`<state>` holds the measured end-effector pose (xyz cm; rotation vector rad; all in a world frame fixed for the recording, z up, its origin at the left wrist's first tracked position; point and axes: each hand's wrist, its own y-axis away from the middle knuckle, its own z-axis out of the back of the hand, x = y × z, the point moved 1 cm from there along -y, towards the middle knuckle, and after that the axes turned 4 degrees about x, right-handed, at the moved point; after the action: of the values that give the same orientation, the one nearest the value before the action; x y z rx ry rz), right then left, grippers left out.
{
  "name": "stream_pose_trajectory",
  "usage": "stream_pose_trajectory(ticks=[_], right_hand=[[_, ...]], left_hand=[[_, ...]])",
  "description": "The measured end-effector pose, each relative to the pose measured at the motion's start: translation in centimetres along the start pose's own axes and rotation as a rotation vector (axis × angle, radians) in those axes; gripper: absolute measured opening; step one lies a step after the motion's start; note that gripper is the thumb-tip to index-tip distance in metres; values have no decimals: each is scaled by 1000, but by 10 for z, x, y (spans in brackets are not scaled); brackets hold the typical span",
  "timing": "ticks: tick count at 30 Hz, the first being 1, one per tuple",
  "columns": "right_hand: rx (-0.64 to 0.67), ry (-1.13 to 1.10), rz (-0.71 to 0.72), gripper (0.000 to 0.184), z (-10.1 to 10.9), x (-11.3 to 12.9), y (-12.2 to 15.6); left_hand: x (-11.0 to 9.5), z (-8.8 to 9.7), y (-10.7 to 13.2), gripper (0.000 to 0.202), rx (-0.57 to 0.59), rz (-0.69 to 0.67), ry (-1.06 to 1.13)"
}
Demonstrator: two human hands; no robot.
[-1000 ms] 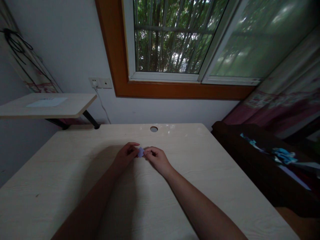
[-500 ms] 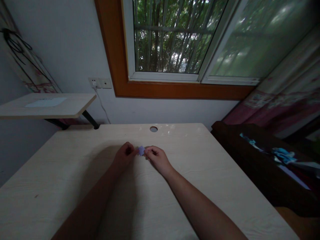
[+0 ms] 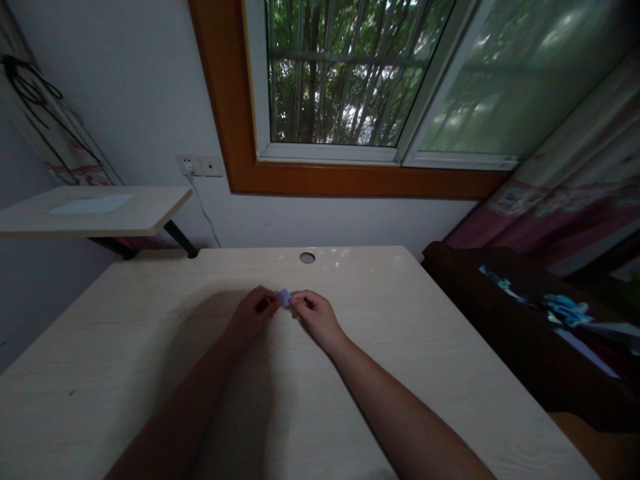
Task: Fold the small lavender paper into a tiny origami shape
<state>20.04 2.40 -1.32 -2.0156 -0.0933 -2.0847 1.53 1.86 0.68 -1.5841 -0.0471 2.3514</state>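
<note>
Between my two hands is a small, flat purple piece [image 3: 285, 298], perhaps folded paper; its exact kind is too small to make out. My left hand [image 3: 253, 311] pinches its left edge between thumb and forefinger. From the other side, my right hand [image 3: 319, 317] grips its right edge with the fingertips. Both hands are just above or on the pale wooden desk [image 3: 320, 400], near its far edge. The fingertips hide parts of the piece's edges.
A round cable hole [image 3: 307, 257] lies just beyond my hands. A raised shelf [image 3: 165, 203] with a paper sheet [image 3: 91, 204] stands at the far left. Right of the desk is a dark piece of furniture [image 3: 480, 320] with cloth [image 3: 567, 310] on it.
My left hand has shifted slightly right, its fingers closing in on the purple piece. The piece has tilted and moved up a little. My right hand has barely moved.
</note>
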Motion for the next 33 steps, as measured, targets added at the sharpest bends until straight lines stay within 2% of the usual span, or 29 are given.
stream_pose_trajectory(ticks=[11,16,33], right_hand=[[33,130,81,24,-2,-4,3],[49,226,175,20,-1,2,4],[116,338,244,14,-3,12,6]], left_hand=[[4,-5,3,27,103,48,111],[4,-5,3,31,133,58,123],[-2,-2,2,26,111,42,-34]])
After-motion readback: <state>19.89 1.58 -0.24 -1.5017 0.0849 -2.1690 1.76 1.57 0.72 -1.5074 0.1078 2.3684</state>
